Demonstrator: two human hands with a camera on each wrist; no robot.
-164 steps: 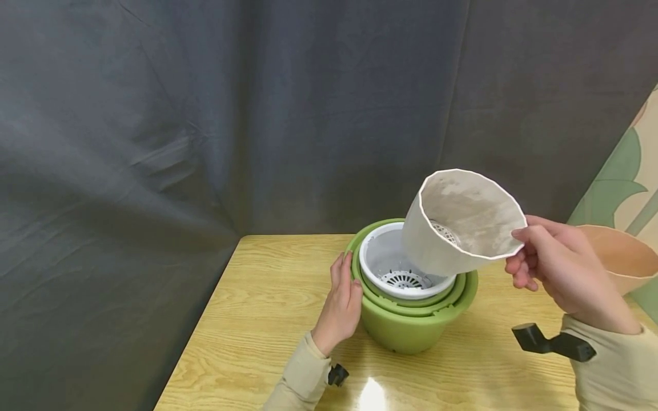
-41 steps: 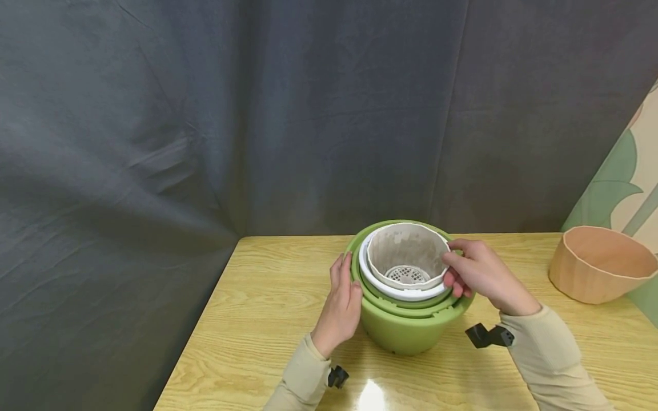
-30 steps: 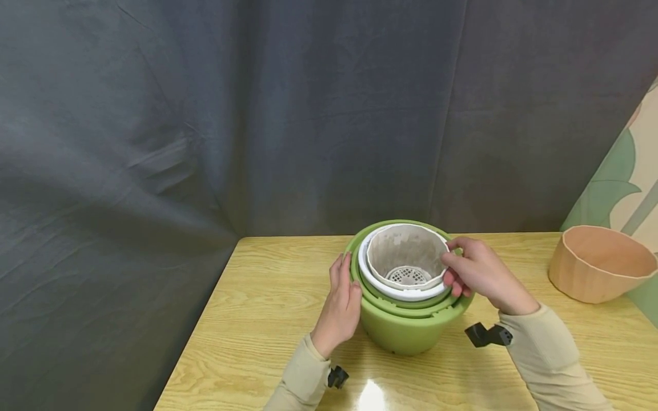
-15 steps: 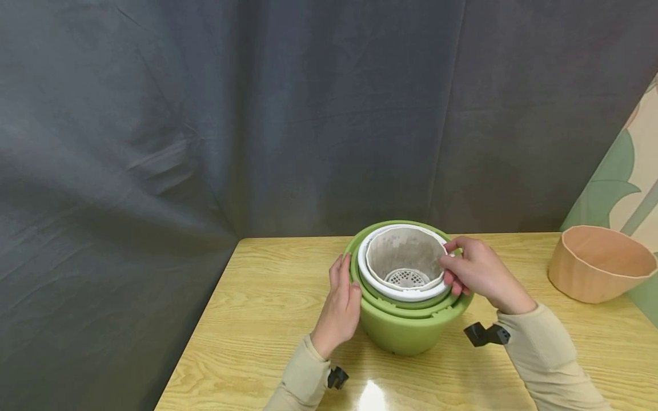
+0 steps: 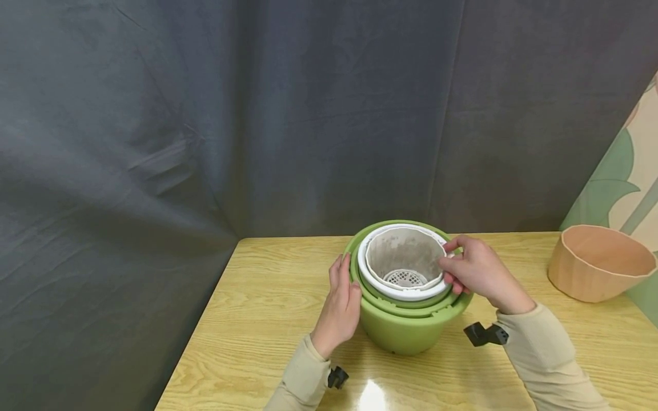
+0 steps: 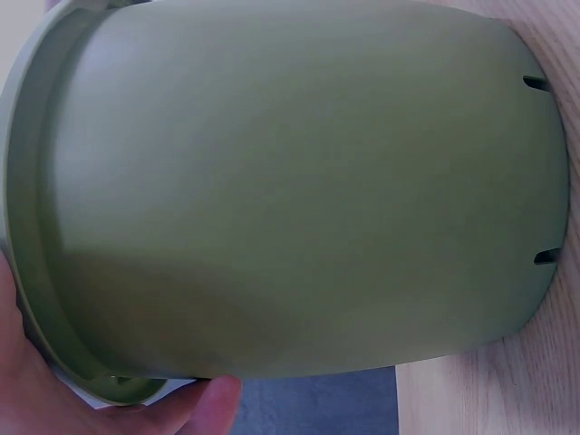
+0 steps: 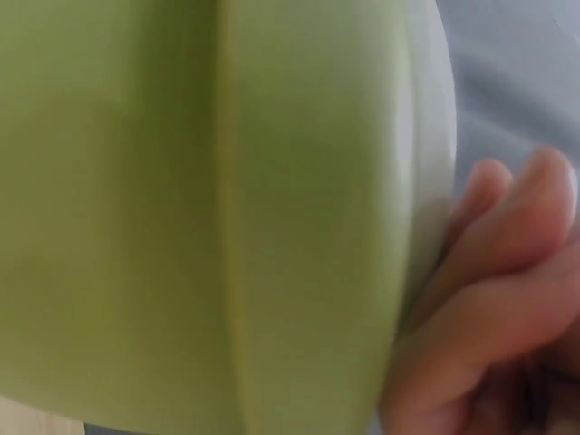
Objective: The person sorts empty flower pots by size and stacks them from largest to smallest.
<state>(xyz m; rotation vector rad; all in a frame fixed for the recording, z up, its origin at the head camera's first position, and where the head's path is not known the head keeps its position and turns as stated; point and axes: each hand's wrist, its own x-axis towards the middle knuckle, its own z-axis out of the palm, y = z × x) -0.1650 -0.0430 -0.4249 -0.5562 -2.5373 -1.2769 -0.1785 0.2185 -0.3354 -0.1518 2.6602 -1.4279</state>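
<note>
In the head view, a green flowerpot stands upright on the table with smaller pots nested inside it. A green inner rim shows first, then a white pot, and innermost an off-white pot with a scalloped rim, stained inside and a grated bottom. My left hand holds the outer pot's left side at the rim; the left wrist view shows a fingertip against its outer wall. My right hand pinches the off-white pot's right edge with thumb and forefinger. Its other fingers are curled beside the rims.
A peach-coloured pot stands apart at the table's right. The wooden table ends at the left beside dark grey fabric, which also hangs behind. A patterned wall or cloth shows at far right.
Since the oldest frame, the off-white pot has moved left and down from a tilted, raised position into the white pot. Over the last second, both hands and pots have barely shifted.
</note>
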